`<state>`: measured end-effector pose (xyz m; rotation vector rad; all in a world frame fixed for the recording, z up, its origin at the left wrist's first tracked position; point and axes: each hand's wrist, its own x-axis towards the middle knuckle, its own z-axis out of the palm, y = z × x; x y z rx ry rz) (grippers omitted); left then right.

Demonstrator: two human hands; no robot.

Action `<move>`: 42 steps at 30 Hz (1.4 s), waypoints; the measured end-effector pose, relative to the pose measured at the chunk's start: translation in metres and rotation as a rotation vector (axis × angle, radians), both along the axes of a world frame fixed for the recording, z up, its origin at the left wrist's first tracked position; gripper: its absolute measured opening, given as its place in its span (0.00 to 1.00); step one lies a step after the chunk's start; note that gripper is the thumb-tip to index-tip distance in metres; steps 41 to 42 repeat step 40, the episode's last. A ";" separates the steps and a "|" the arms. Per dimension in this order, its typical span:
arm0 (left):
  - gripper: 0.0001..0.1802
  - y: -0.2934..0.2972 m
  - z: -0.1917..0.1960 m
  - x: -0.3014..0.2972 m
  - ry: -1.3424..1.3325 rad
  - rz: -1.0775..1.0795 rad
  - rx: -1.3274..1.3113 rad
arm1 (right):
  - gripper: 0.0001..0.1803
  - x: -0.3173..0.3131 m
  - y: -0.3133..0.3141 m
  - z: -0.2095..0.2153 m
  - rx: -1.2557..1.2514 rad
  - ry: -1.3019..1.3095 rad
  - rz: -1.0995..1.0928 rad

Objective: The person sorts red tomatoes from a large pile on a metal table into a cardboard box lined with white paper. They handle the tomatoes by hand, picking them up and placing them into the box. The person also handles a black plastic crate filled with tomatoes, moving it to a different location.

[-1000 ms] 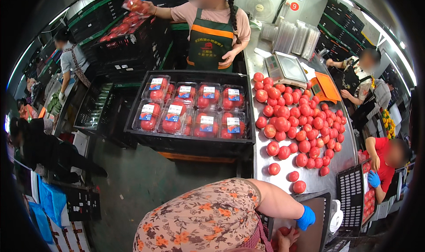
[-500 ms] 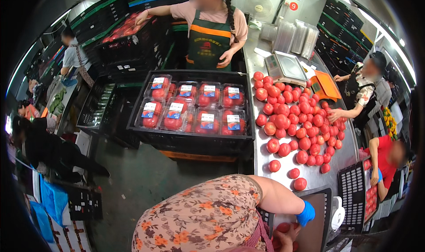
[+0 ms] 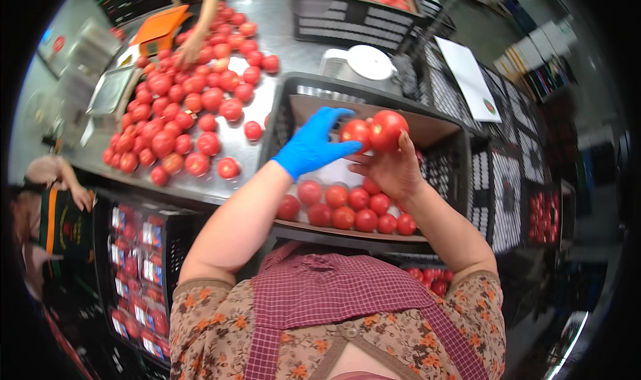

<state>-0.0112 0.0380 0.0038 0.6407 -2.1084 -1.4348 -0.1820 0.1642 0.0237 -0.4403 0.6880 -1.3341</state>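
Note:
My right hand (image 3: 394,170) is wrapped round a large tomato (image 3: 387,130). A second tomato (image 3: 355,135) sits against it, above the fingers of the same hand. My left hand (image 3: 310,145), in a blue glove, is beside that second tomato, thumb and fingers spread apart around its near side. Whether the glove touches it is hard to tell. Both hands are over a black crate (image 3: 277,123) lined with brown cardboard (image 3: 437,128). Inside, several tomatoes (image 3: 344,217) lie along the side nearest me, on a pale sheet.
Left of the crate, a metal table (image 3: 250,163) carries a spread of loose tomatoes (image 3: 163,142), an orange tray (image 3: 160,28) and a scale (image 3: 110,92). Another person's hand (image 3: 190,52) reaches into the tomatoes. A white round lid-like object (image 3: 369,62) stands behind the crate. Packed tomatoes fill a crate (image 3: 177,246) at lower left.
The view has swung round to the right, toward the lined crate. Both hands are now raised over it with two tomatoes between them; before, they were low at the crate and partly hidden.

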 end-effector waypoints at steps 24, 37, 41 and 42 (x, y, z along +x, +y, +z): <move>0.39 0.021 0.012 -0.002 0.171 0.032 -0.117 | 0.37 -0.005 0.012 -0.021 -0.106 0.050 -0.201; 0.30 0.007 0.011 -0.003 0.159 -0.070 1.063 | 0.40 -0.005 0.009 -0.016 -0.020 0.015 -0.153; 0.33 0.001 0.010 0.000 0.081 -0.157 1.144 | 0.41 -0.003 0.008 -0.013 0.016 0.037 -0.181; 0.33 0.001 0.010 0.000 0.081 -0.157 1.144 | 0.41 -0.003 0.008 -0.013 0.016 0.037 -0.181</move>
